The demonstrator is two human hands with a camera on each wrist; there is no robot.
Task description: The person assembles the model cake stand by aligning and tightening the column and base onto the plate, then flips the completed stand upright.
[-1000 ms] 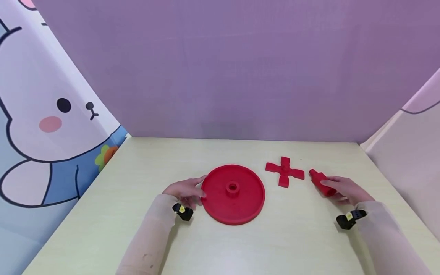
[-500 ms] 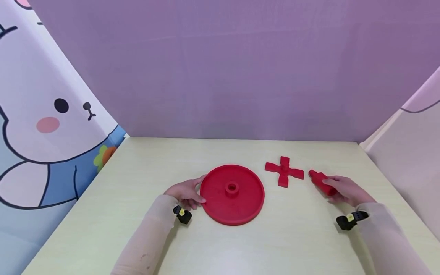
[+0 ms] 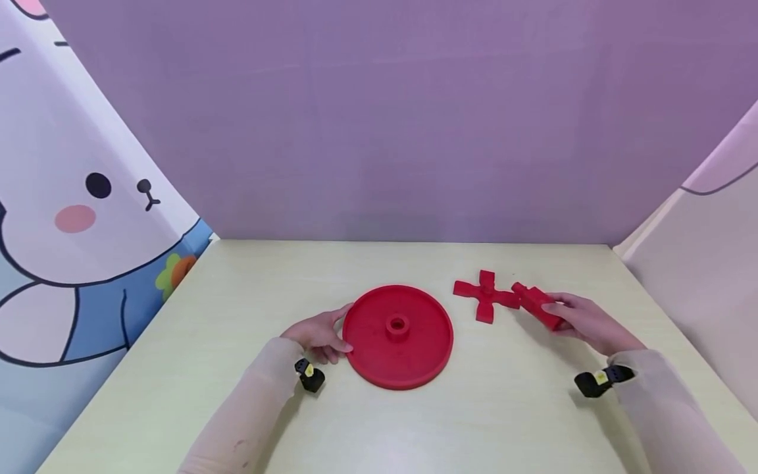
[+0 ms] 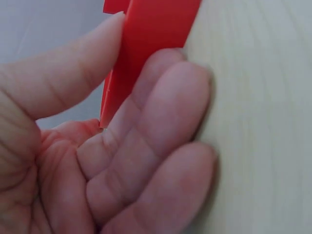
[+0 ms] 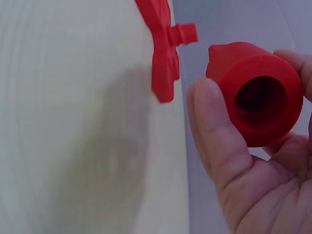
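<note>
At the left rim of the red round disc [image 3: 423, 352], which has a raised hub with a hole at its centre, is my left hand [image 3: 318, 336]. In the left wrist view its thumb lies on the disc's edge [image 4: 156, 29] and the fingers curl against its outer side. My right hand [image 3: 595, 324] grips a red hollow cylinder [image 3: 540, 308] with a narrower end, above the tabletop. The right wrist view looks into the round opening of the cylinder [image 5: 229, 58], between thumb and fingers. A flat red cross-shaped piece [image 3: 487, 294] lies just left of the cylinder's narrow end.
The pale wood tabletop [image 3: 266, 276] runs back to a purple wall [image 3: 379, 131]. On the left stands a panel with a cartoon bunny print [image 3: 112, 250], on the right a white panel [image 3: 699, 276]. Each wrist carries a small black camera [image 3: 592, 384].
My right hand has lifted the red cylinder and carried it left and slightly away from me, close to the cross-shaped piece. My left hand stays at the disc's rim.
</note>
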